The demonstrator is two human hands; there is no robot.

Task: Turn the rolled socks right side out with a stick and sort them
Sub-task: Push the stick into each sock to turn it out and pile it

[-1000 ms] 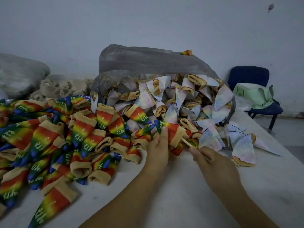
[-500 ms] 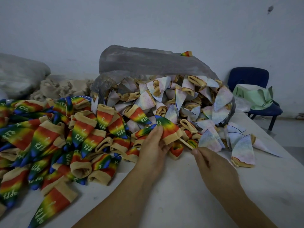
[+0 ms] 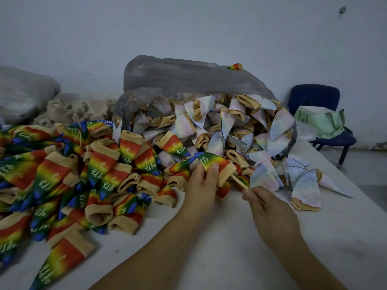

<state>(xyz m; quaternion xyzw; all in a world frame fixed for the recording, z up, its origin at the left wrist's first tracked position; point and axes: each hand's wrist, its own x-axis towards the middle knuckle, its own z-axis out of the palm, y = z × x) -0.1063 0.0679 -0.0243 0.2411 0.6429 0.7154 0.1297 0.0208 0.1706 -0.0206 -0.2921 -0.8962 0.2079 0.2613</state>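
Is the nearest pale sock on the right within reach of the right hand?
Probably yes: only bare table separates the right hand from the pale sock, though that hand grips the stick.

The far end of your stick (image 3: 239, 181) is hidden inside the rainbow sock (image 3: 211, 162); the sock pile (image 3: 41, 174) runs off the left edge, your forearms (image 3: 146, 258) off the bottom.

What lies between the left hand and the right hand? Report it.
In the head view, a thin pale wooden stick bridges the gap, running from the right hand into the tan cuff of the rainbow-striped sock that the left hand grips.
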